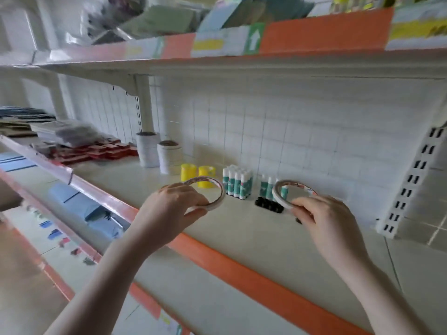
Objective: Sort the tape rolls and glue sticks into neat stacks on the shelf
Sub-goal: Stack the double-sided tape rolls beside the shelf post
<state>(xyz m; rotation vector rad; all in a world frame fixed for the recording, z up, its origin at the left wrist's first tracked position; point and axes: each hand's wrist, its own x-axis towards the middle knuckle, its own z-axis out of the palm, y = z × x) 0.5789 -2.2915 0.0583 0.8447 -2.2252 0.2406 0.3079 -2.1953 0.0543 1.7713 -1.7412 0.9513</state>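
smooth cream shelf [242, 238] | left hand [169, 209] pinches thin tape ring [219, 189] | right hand [324, 218] pinches another ring [278, 192]

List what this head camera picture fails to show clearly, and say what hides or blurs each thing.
Head view:
- Thin white tape ring in the left hand: near rim hidden by fingers.
- Thin white tape ring in the right hand: its lower part covered by fingers.
- Print on the teal-and-white glue sticks: too small.
- Goods on the upper shelf: motion-blurred, cut by the top edge.

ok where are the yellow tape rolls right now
In the head view, the two yellow tape rolls stand mid-shelf, between the white tape stacks on their left and the glue sticks on their right.
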